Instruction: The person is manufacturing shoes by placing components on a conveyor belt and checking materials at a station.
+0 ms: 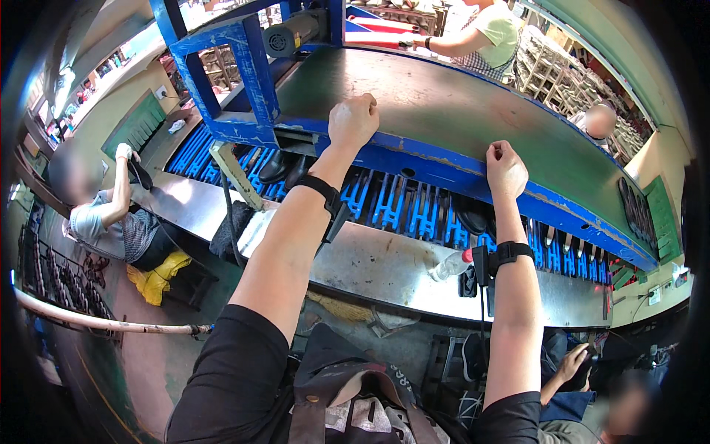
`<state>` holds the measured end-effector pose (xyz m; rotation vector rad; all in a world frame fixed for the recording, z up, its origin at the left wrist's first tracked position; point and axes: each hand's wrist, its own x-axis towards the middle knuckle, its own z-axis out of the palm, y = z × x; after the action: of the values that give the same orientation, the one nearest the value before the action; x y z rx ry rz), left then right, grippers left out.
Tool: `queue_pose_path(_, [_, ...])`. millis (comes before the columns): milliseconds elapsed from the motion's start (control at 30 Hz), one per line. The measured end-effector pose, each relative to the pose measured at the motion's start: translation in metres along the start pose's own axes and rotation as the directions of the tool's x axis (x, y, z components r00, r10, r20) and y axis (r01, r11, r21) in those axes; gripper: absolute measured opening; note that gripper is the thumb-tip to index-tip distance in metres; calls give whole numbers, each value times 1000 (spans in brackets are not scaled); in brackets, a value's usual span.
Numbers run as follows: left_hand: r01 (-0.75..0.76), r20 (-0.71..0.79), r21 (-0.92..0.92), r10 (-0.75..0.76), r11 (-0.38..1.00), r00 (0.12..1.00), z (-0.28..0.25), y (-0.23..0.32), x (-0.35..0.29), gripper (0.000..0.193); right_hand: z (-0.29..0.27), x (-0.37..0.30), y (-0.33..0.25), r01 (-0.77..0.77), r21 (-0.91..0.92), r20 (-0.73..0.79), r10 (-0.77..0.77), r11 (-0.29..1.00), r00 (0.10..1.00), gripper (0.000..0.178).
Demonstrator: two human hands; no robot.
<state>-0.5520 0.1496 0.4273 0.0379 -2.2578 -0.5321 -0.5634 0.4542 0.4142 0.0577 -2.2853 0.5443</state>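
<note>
My left hand [353,122] is closed in a fist above the near edge of the upper green conveyor belt [444,96], with nothing visible in it. To its right, my right hand [507,170] is also curled into a fist over the blue side rail [436,166], and nothing shows between its fingers. Both forearms wear black wrist straps with small devices. Below the rail runs a lower line of blue slats [388,200]. Dark shoes [277,167] lie on it near the left, and another dark shoe [471,214] is partly hidden under the rail.
A metal ledge [370,266] fronts the line, with a clear bottle [450,265] by my right forearm. A blue frame with a motor [292,33] rises at the far left. Co-workers are at left, lower right and beyond the belt. Dark soles [636,211] stand at the belt's right end.
</note>
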Motion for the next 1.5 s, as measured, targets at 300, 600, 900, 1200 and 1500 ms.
queue_pose_path(300, [-11,-1,-3,11,1000,1000,2,-2,0,11,-4,1,-3,-44,-11,15,44,999,999,9])
queue_pose_path(600, [-37,-39,-22,36,999,999,3,-5,0,12,-1,0,-1,1,4,-9,-1,1000,1000,10])
queue_pose_path(900, [-18,-24,-15,17,1000,1000,3,-3,0,13,-2,0,0,6,5,-11,-6,1000,1000,10])
queue_pose_path(1200, [-22,-18,-3,22,1000,1000,3,-3,0,13,-4,0,-2,0,-12,-4,0,1000,1000,11])
queue_pose_path(1500, [2,4,-12,-2,1000,1000,1,1,-1,13,-4,0,-1,14,-9,-14,-14,1000,1000,10])
